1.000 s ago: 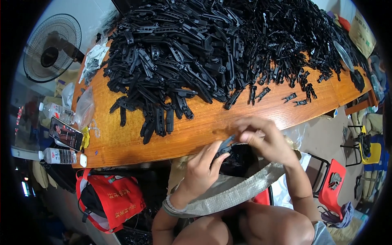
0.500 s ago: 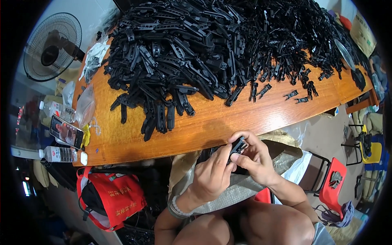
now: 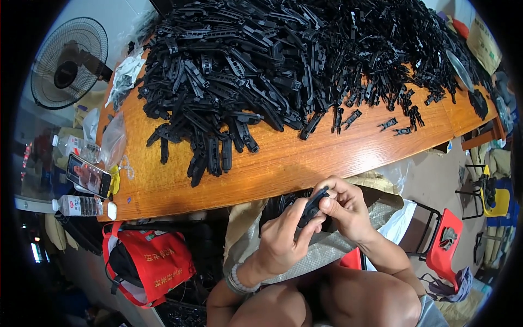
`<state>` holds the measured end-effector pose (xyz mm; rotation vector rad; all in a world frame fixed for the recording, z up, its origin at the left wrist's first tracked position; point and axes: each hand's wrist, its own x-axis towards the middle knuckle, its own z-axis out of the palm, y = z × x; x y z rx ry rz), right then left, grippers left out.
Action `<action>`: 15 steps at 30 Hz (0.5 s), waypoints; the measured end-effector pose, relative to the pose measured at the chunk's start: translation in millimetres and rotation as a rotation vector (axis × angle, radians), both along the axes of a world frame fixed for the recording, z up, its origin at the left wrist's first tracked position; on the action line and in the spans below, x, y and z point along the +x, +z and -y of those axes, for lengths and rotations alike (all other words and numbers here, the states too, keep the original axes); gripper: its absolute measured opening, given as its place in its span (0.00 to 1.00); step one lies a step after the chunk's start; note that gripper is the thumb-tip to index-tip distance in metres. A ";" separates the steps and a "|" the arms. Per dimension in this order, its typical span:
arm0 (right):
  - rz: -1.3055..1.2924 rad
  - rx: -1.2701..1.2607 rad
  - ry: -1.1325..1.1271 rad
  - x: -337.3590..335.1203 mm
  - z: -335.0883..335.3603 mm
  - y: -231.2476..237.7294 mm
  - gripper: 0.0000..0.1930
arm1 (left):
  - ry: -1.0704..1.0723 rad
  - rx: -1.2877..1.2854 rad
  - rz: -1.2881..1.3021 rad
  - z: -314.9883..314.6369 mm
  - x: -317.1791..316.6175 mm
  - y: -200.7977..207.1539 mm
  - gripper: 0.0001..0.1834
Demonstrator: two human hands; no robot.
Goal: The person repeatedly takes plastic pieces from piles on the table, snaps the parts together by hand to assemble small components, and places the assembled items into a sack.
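A small black elongated plastic part [image 3: 312,207] is held between both hands over my lap, just off the table's front edge. My left hand [image 3: 284,233], with a beaded bracelet on its wrist, grips the part's lower end between thumb and fingers. Around its upper end, my right hand [image 3: 348,211] is closed, the thumb pressing on the near side. Fingers hide some of the part. Beneath the hands, an open woven sack [image 3: 305,261] contains dark pieces, partly seen.
A large heap of long black plastic parts [image 3: 218,82] covers the wooden table [image 3: 261,174], with smaller black clips [image 3: 376,71] heaped at right. Left stand a fan [image 3: 68,71], a phone [image 3: 89,175] and water bottles [image 3: 79,206]. A red bag [image 3: 158,267] and red chair [image 3: 444,250] flank me.
The black part has turned in my hands and shows more of its length. My left fingers have shifted lower on it, and my right thumb has moved up.
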<state>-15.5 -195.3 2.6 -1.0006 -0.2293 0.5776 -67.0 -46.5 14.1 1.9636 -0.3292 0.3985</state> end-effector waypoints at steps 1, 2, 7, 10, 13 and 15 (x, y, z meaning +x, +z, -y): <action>-0.001 0.001 0.001 0.5 -0.4 -1.6 0.11 | 0.001 0.001 -0.001 -0.3 0.2 0.6 0.18; -0.008 -0.002 0.001 1.3 -0.8 -3.0 0.11 | 0.001 0.008 0.001 -0.7 0.4 1.7 0.18; -0.016 0.005 -0.019 0.4 -1.6 -8.7 0.10 | -0.012 0.009 -0.012 -1.8 1.4 2.3 0.17; -0.009 0.000 -0.035 0.2 -1.9 -10.8 0.10 | -0.005 0.034 -0.005 -3.5 2.0 2.4 0.17; -0.019 0.018 -0.026 -0.3 -2.2 -9.2 0.11 | -0.025 -0.008 -0.068 -7.2 4.1 2.6 0.17; 0.025 0.033 -0.042 -2.5 -4.3 -1.7 0.11 | -0.047 -0.032 -0.077 -10.6 6.1 7.3 0.16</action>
